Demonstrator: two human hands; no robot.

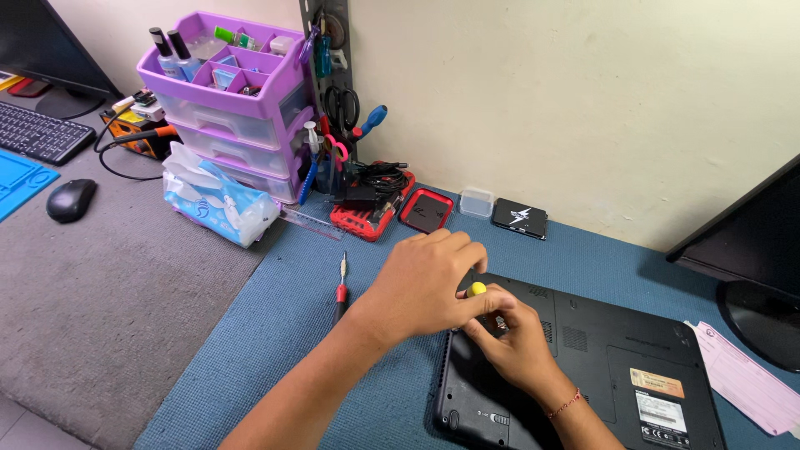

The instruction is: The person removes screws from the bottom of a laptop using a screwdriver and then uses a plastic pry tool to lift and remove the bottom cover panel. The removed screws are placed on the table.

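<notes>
Black laptop [600,367] lies bottom-up on the blue mat [292,333] covering the right part of the bench, near its front edge. Left hand [425,287] has its fingers closed around a yellow-capped screwdriver [476,289] held upright over the laptop's rear left corner; right hand [517,342] rests on the laptop base just beside it, fingers pinched together at the tool's lower shaft. A second screwdriver with red handle [341,290] lies loose on the mat, left of the hands.

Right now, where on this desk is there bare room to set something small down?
Free: the blue mat between the red-handled screwdriver and the grey mat. Crowded: the wall strip beside the purple drawer organiser, and the laptop under both hands.
</notes>
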